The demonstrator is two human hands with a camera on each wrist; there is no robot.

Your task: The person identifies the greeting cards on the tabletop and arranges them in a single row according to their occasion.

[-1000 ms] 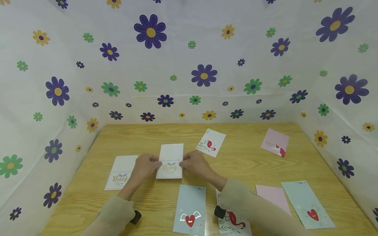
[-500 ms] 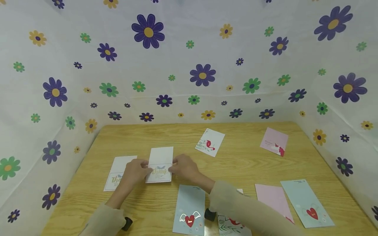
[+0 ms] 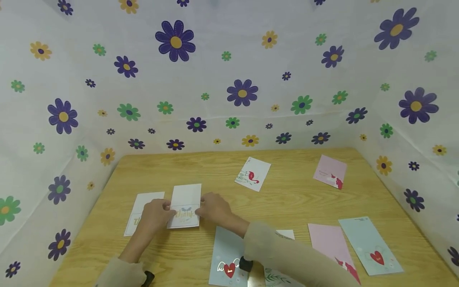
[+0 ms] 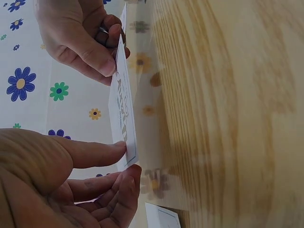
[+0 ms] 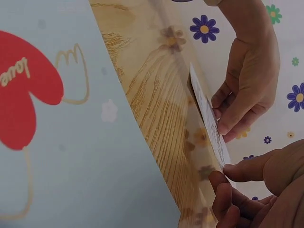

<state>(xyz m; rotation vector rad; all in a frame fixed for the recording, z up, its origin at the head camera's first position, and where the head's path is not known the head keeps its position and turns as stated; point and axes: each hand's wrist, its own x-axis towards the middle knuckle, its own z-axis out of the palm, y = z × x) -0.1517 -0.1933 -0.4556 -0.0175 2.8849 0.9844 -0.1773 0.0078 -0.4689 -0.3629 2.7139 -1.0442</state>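
A white "thank you" card [image 3: 185, 195], with gold lettering and a crease across its middle, is held by its two side edges. My left hand [image 3: 153, 217] pinches the left edge between thumb and fingers. The opposite edge is pinched by my right hand [image 3: 216, 209]. From the wrist views, the card [image 4: 122, 107] looks tilted and slightly raised off the wood. Another "thank you" card [image 3: 147, 198] lies just to its left, partly covered by my left hand and forearm. Below my right forearm is a pale blue card [image 3: 227, 247] with a winged red heart.
A flamingo card [image 3: 253, 173] and a pink card [image 3: 330, 172] lie toward the back of the wooden table [image 3: 294, 199]. At front right are another pink card [image 3: 328, 237], a second blue heart card [image 3: 371, 245] and a flamingo card [image 3: 287, 234] partly under my sleeve. Flowered cloth [image 3: 211, 67] surrounds the table.
Both hands have carried the pinched card left and a little nearer to me, closer to the other "thank you" card. The view has shifted slightly. The other cards stay put on the table.
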